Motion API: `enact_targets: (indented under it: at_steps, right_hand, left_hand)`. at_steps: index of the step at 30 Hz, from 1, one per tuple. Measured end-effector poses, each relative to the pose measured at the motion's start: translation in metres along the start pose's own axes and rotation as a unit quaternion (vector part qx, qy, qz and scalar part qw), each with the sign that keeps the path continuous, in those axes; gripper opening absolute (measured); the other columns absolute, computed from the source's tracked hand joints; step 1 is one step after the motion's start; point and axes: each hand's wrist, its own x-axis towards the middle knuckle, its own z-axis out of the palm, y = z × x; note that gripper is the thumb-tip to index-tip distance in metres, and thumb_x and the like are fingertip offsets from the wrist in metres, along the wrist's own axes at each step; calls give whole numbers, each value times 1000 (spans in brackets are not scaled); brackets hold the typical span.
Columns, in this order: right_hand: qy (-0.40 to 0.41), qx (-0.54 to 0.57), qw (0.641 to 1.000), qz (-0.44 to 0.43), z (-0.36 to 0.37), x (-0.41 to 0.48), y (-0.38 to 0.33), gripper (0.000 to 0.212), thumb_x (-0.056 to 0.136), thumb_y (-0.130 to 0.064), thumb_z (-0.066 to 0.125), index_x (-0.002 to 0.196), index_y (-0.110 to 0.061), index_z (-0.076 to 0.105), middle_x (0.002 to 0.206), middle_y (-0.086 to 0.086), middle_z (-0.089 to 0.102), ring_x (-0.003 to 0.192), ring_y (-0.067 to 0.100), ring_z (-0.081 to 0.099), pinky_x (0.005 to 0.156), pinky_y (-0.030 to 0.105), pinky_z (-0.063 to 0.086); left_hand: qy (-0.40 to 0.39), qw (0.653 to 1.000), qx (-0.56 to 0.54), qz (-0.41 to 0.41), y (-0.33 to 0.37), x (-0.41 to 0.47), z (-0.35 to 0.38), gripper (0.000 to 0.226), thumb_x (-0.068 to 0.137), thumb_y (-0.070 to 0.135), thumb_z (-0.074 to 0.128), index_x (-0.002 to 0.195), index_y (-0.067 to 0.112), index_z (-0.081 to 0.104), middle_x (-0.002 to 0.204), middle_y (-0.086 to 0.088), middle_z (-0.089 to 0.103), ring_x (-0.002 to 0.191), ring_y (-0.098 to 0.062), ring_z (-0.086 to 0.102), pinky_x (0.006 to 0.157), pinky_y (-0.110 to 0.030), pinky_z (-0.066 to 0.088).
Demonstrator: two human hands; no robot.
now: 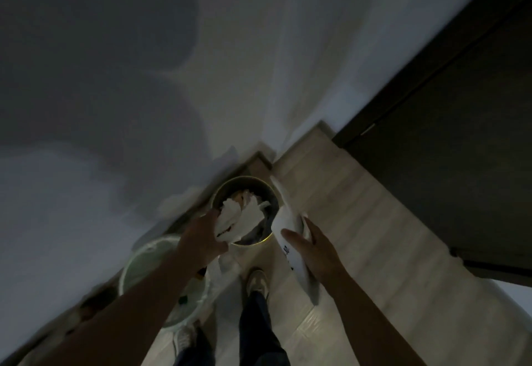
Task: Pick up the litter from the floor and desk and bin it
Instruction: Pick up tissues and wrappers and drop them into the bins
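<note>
Pretty dim and smeary, but here's what's there. The white wall [115,106] fills everything above and to the left of both hands, and a dark door [446,135] takes up the space well off to the right of the right hand [313,246]. Pale wood floor [359,221] runs under and to the right of that hand. Under the left forearm, just behind the left hand [205,233], sits a lined bin [129,259] with a whitish bag in it; can't make out the contents. Between the two hands, and a bit ahead of them, is a round bin [244,178] already stuffed with pale scraps. The right hand is clamped on a white sheet [285,221], thumb on the near face and fingers behind it, with the sheet's top edge poking up just beside the round bin's right rim. The left hand grips a wad of crumpled paper [233,217] right over the round bin's opening. The hands are apart, one on either side of it. Shoes [257,280] show below, between the forearms.
</note>
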Motion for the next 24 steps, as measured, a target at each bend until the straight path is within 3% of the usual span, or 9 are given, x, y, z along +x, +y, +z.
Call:
enact_targets:
  at_steps: [3,7,9,13,15,18,20,24]
  right_hand:
    - [-9,-13,1000,-4,0,52,19,65,80,-50,68,138,-36,43,104,-30,49,92,-8,50,69,8,37]
    - [-24,-47,999,7,6,112,46,31,82,-49,67,109,-47,52,98,-28,56,87,-12,56,65,7,42]
    - [-30,-45,998,14,11,138,60,28,82,-48,67,105,-49,51,102,-24,59,95,-6,57,72,13,43]
    - [-43,-32,998,28,24,178,85,39,84,-45,67,120,-38,52,117,-14,60,106,2,57,79,20,46]
    - [-48,-34,998,38,31,191,93,55,84,-45,67,134,-30,49,127,-9,57,112,8,55,84,22,47]
    - [-65,-44,995,59,42,206,100,61,83,-46,66,138,-29,46,133,-6,54,109,9,51,84,25,43]
    - [-82,-66,990,92,51,214,100,64,82,-50,65,139,-28,44,136,-1,51,112,16,50,91,32,41]
    - [-80,-175,968,161,76,236,91,96,63,-70,62,144,-25,36,142,7,44,127,31,44,104,48,39]
  left_hand:
    - [-2,1000,24,1,-15,61,34,69,72,17,76,132,4,45,121,-15,58,114,-30,54,86,-28,38]
    - [-21,999,17,-41,-40,131,76,65,72,18,76,129,6,48,120,-14,61,110,-32,56,89,-34,45]
    - [-23,998,-12,-58,-53,159,95,66,70,19,80,128,10,49,121,-14,61,110,-32,57,88,-35,48]
    - [-29,993,-62,-98,-76,196,124,95,71,32,82,147,11,28,138,-16,48,124,-33,48,97,-39,45]
    - [-26,990,-92,-100,-87,206,133,81,76,26,78,142,8,36,135,-17,51,124,-34,49,99,-42,44]
    - [-19,991,-92,-96,-101,206,138,50,78,19,75,121,2,55,113,-16,65,107,-32,61,89,-40,49]
    - [-27,992,-73,-96,-110,200,137,43,79,17,72,116,1,58,110,-16,67,104,-31,63,87,-37,50]
    - [-41,996,-34,-69,-123,188,127,27,81,12,68,105,0,63,99,-18,70,96,-30,66,84,-40,52]
